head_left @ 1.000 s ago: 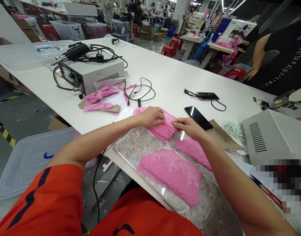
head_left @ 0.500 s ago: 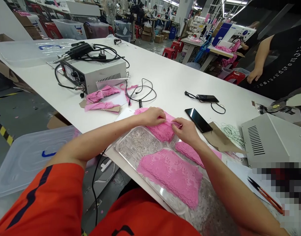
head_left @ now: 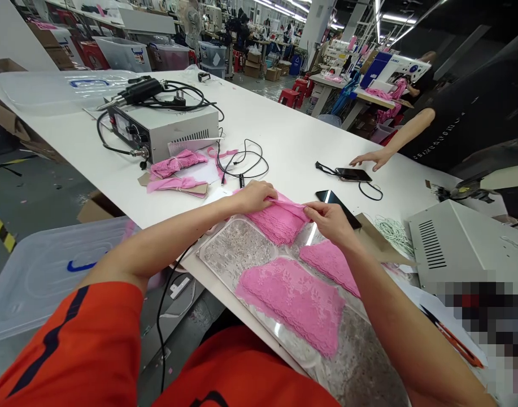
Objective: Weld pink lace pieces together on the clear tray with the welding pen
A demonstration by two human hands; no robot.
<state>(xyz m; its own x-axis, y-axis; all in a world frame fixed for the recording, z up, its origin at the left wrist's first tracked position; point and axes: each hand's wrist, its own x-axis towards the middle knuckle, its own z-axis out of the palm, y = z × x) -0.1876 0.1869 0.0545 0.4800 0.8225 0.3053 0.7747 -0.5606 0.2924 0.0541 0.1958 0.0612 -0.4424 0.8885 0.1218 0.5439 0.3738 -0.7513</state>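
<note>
Between my hands a narrow pink strip (head_left: pixel 289 203) is drawn taut along the top edge of a stack of pink lace pieces (head_left: pixel 279 225). My left hand (head_left: pixel 255 196) is closed on the strip's left end, its fingertips partly hidden. My right hand (head_left: pixel 329 220) pinches the other end between thumb and fingers. Nearer to me lies a larger pink lace stack (head_left: pixel 290 299) on a clear plastic-covered board (head_left: pixel 237 246). Another pink lace stack (head_left: pixel 329 260) sits beneath my right forearm, which covers part of it.
A grey box unit (head_left: pixel 186 121) with a black handpiece stands at back left. A black phone (head_left: pixel 339 206) lies near my right hand. A co-worker's hand (head_left: pixel 375 158) is over a second phone (head_left: pixel 354 174). Scissors-like snips (head_left: pixel 451 336) with orange handles lie at right.
My right hand has moved slightly right, and the strip is now stretched straight between my hands. The co-worker's hand has come over the table to the farther phone.
</note>
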